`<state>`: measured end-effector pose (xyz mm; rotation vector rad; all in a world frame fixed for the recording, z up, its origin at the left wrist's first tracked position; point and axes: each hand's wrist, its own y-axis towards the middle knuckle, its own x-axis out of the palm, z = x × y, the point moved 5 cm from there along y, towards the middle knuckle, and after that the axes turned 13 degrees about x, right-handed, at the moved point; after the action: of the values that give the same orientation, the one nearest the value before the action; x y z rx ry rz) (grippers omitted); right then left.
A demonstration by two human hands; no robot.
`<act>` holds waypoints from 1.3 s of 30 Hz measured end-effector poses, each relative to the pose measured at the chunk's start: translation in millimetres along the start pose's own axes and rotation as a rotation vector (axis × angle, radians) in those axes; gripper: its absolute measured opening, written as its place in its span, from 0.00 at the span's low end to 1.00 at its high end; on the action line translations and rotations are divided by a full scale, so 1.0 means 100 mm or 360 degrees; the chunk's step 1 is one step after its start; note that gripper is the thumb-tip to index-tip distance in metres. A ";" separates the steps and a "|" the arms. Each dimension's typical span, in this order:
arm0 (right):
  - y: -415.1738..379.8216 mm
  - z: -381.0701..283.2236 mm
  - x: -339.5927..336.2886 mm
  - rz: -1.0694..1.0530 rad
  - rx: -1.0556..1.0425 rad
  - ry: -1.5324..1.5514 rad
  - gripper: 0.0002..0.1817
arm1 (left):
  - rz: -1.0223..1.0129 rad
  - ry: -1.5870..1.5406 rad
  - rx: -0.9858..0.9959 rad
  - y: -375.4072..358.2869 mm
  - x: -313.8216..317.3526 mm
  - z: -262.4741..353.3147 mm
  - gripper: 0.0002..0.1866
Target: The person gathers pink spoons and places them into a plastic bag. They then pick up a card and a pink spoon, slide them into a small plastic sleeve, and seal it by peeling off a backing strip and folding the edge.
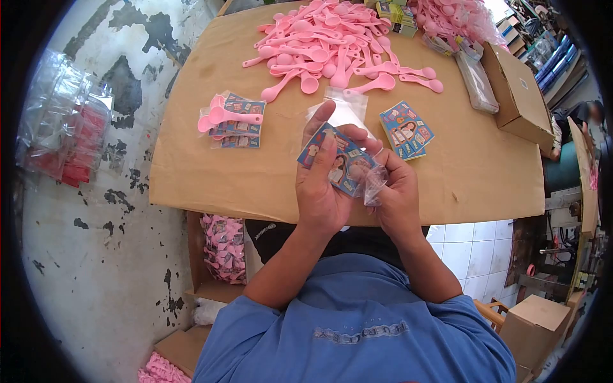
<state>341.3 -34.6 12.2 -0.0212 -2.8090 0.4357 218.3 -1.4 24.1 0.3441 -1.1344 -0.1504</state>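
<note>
My left hand [322, 185] grips a blue printed card [341, 159] with its thumb across the front. At the card's right end, my right hand [399, 191] pinches a clear plastic bag [372, 182], which covers part of the card. Behind my fingers lie more clear bags [348, 105] on the table. Right of my hands rests a stack of the same printed cards [407, 131]. On the left sit packed bags [236, 137] with cards, and a pink spoon [233, 116] shows on top. A big heap of pink measuring spoons [319, 38] covers the far middle.
The table [211, 182] has a brown paper-like top. A cardboard box [517, 96] stands at its right edge beside a pack of clear bags [476, 83]. More pink spoons in plastic [460, 19] lie far right. Plastic bags [67, 121] hang on the left wall.
</note>
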 end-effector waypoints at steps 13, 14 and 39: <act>-0.12 -0.76 -0.06 0.0120 -0.1240 -0.1392 0.07 | 0.0526 0.0006 0.0064 0.17 -0.46 0.31 0.23; -0.01 -0.88 -0.21 0.0211 -0.1102 -0.1388 0.07 | 0.0552 0.0016 0.0104 0.20 -0.50 0.40 0.22; 0.08 -1.23 -0.85 0.0341 -0.0960 -0.0666 0.08 | 0.0464 0.0015 0.0603 0.40 -0.64 0.78 0.20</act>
<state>458.6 4.1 97.6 -0.4030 -3.2472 -0.4296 118.2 40.1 12.3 0.5081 -1.1895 0.3270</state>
